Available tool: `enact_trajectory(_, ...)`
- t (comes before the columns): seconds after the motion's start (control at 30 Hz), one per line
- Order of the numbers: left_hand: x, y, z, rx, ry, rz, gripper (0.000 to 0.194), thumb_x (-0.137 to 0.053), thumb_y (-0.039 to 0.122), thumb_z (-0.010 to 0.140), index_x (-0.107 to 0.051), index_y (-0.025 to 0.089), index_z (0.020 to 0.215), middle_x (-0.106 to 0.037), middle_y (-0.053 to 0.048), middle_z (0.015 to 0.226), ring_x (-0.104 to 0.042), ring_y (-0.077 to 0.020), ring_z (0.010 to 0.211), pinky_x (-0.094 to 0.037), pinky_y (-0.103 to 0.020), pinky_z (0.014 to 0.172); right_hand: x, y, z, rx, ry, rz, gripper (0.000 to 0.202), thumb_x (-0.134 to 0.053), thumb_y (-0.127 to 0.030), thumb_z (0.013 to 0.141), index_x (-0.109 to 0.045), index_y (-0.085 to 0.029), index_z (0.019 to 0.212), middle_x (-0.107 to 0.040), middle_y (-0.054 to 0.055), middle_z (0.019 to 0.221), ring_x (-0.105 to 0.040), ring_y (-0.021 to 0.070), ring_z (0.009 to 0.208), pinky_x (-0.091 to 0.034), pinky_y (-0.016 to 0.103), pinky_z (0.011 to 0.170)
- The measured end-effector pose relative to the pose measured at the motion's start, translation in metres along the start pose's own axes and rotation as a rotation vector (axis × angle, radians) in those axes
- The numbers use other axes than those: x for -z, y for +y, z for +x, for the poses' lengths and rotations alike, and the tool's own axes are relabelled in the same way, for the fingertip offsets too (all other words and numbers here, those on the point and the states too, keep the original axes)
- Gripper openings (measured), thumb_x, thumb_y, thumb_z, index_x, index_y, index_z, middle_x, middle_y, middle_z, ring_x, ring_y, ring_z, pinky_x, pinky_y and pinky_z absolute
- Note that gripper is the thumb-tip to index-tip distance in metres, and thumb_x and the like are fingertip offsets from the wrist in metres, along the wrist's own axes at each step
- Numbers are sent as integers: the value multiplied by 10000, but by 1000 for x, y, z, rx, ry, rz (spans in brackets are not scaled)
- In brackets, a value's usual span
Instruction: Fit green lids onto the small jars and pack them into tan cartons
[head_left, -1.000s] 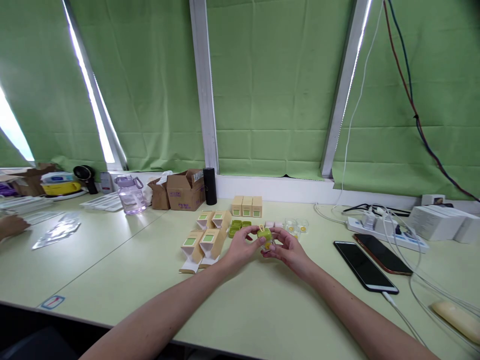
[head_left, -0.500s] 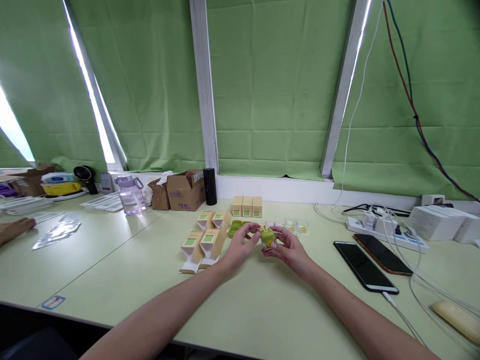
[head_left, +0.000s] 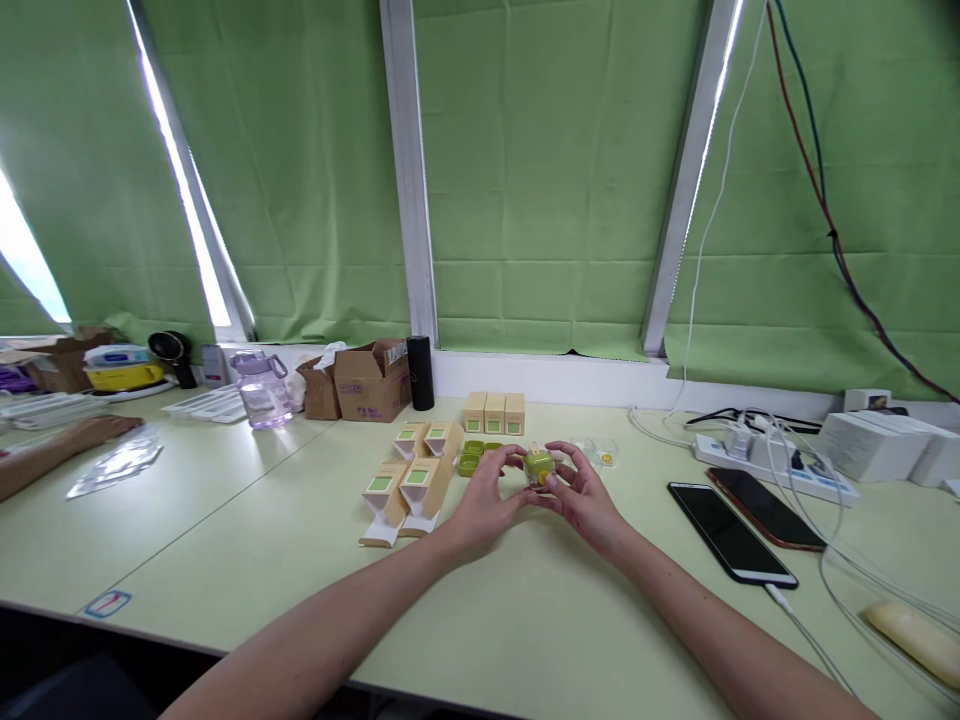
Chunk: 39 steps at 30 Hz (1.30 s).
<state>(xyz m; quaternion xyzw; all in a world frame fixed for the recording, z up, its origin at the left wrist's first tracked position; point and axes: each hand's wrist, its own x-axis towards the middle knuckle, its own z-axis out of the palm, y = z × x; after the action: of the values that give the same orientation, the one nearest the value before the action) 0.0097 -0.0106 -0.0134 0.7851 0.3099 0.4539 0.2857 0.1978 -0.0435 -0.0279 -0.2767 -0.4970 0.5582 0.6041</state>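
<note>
- Above the table point(head_left: 300, 580), the left hand point(head_left: 482, 508) and right hand point(head_left: 592, 502) both have their fingers closed around one green-topped piece point(head_left: 538, 464); yellow shows low on it.
- Beyond the left hand, several green cups point(head_left: 471, 457) sit together, partly covered, so I can't count them.
- Past the right hand, at least two clear cups point(head_left: 604, 452); one has something yellow in it.
- Left of the hands, four tilted cartons point(head_left: 422, 484), green squares on them; their insides I can't make out.
- Farther back, three upright boxes point(head_left: 494, 412) side by side.
- Two phones point(head_left: 731, 532) at right.
</note>
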Motion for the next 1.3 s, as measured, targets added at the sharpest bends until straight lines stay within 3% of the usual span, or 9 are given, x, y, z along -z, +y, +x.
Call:
enact_trajectory(0.5,3,1,2,-48,43,90,395,-717,176,824,-648,253,1205,-628,-68,1186,-590,-245,1131,-491,-424,1018,-3,-4,2,18,6,-39,499,-846,-498,775,-611,-314,1176,-703,31,1075,-726,202,848,-576,522,958)
enact_trajectory(0.67,1,1,2,-43,65,91,438,-758,203,807,-634,254,1224,-641,-55,1138,-600,-242,1098,-493,-411,1001,-5,-3,2,-19,4,40,531,-823,-528,796,-598,-302,1221,-742,28,994,-736,218,864,-562,517,973)
enact_trajectory(0.8,0,0,2,-115,65,67,497,-713,193,855,-563,254,1325,-656,-63,1128,-609,-235,1100,-485,-418,1015,-2,0,3,-37,18,136,474,-780,-558,826,-612,-296,1184,-764,59,1080,-756,255,914,-547,534,982)
enact_trajectory(1.1,2,-1,2,-146,93,97,236,-571,201,961,-566,220,1197,-680,-74,1082,-631,-219,1061,-494,-409,980,13,5,7,-71,64,310,256,-688,-452,910,-625,-252,1057,-787,87,934,-777,302,915,-556,564,971)
enact_trajectory(1.3,0,-8,4,-92,125,117,162,-585,263,969,-602,224,1125,-667,-72,1116,-638,-219,1052,-525,-388,922,9,-1,5,-70,106,305,275,-718,-406,900,-618,-233,1088,-787,102,959,-781,292,889,-595,509,904)
